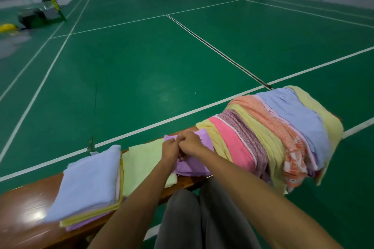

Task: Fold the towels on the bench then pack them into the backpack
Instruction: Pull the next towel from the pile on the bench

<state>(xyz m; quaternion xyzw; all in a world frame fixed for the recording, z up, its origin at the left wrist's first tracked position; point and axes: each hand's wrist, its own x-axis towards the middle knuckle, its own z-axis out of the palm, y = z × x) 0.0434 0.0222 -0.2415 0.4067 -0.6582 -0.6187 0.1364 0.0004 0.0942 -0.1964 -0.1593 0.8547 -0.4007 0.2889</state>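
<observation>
Both hands meet at the far edge of the purple towel (192, 166), left hand (171, 145) and right hand (191, 143) fingers pinching it for folding; it lies mid-worktop (20, 208) between the folded stack (89, 184) and the unfolded pile (273, 131); no backpack in view.

Wooden bench (22, 208) is running left to right in front of me, standing on green court floor (141, 66). Folded towel stack (89, 188) is sitting at left. Pale green towel (141, 161) is lying flat beside it. Purple towel (194, 166) is lying next. Unfolded towel pile (273, 131) is draping over right end.
</observation>
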